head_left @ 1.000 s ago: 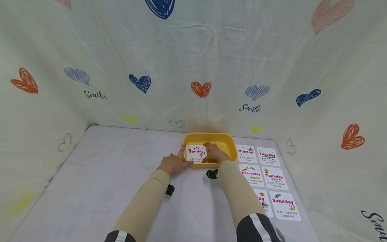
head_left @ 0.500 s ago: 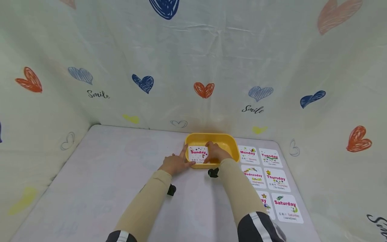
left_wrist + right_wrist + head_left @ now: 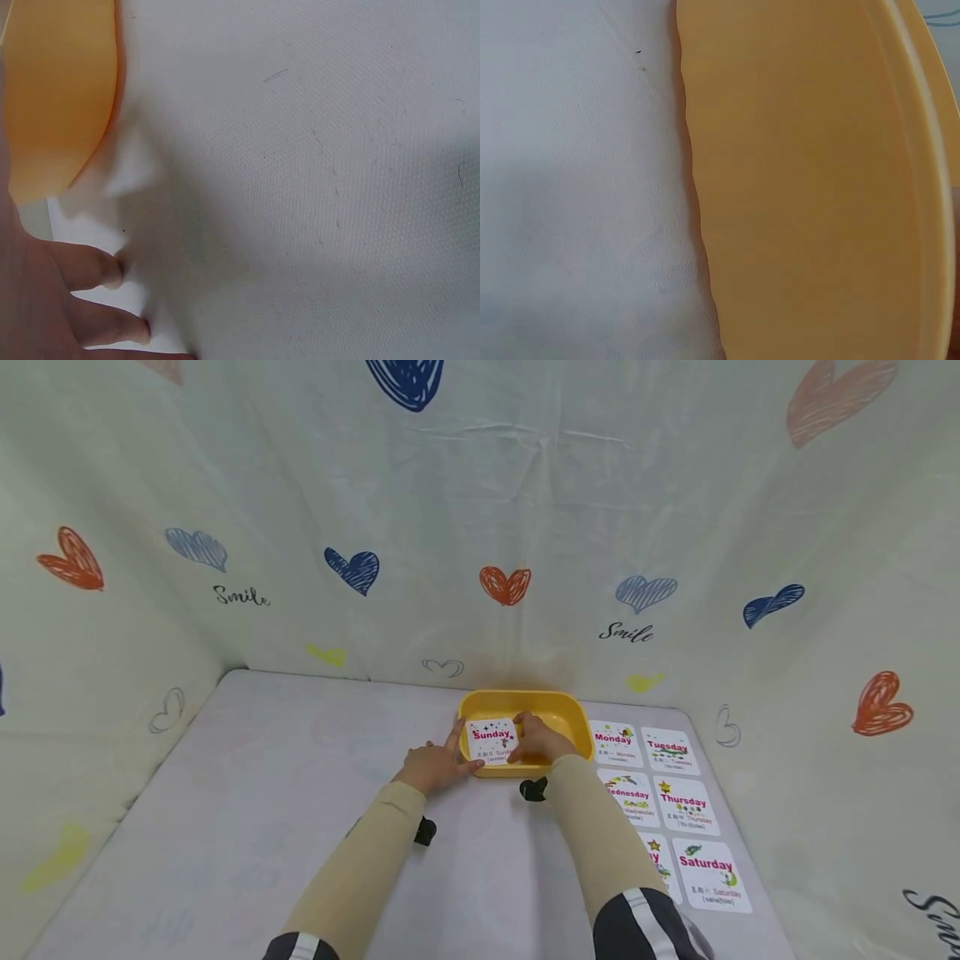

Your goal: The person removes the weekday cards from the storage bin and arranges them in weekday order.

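In the head view a white word card reading "Sunday" [image 3: 492, 742] lies in the left part of a yellow tray [image 3: 566, 717]. My left hand [image 3: 431, 767] is at the tray's left side, index finger along the left rim and thumb at the near rim by the card's lower left. Its other fingers spread over the table in the left wrist view. Reaching into the tray, my right hand [image 3: 543, 743] holds the card's right edge with curled index finger and thumb. The right wrist view shows mostly the tray's outer wall [image 3: 817, 180]; the fingertips are hidden there.
Right of the tray, several day cards lie in rows, among them Monday [image 3: 617, 743], Tuesday [image 3: 671, 751], Thursday [image 3: 687, 804] and Saturday [image 3: 711, 874]. My right sleeve [image 3: 600, 835] partly covers one. A heart-printed cloth [image 3: 420, 510] hangs behind the white table [image 3: 247, 793].
The Sunday card has shifted very slightly within the tray, with my right fingers still at its right edge. My left hand stays in place. The head view has moved a little.
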Motion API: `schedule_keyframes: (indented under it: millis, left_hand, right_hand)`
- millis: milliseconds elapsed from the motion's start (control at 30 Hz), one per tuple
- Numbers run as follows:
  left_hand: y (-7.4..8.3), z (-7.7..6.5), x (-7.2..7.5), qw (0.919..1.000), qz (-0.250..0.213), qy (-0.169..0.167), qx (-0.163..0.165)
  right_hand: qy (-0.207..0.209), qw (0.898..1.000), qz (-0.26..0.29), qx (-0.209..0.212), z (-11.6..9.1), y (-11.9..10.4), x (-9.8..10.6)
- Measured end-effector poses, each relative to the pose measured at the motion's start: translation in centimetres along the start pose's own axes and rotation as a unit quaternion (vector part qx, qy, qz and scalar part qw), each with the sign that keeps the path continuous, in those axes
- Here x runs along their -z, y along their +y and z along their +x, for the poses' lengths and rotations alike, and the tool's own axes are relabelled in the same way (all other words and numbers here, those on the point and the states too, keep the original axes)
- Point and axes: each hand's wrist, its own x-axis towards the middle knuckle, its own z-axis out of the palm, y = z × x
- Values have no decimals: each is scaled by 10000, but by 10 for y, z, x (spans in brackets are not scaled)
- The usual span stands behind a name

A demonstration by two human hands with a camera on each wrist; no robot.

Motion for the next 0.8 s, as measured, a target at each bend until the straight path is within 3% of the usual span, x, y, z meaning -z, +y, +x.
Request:
schedule_keyframes:
  millis: [233,567,800]
  left_hand:
    - [0,1,-1,10000,31,51,-58]
    - [0,0,-1,10000,-56,64,39]
    - [1,-1,-2,9999,-52,52,97]
  right_hand:
    - [110,9986,510,-37,-2,2,-3]
    - [654,9971,131,-371,1,-11,-22]
    - [736,9963,38,-449,2,-10,-25]
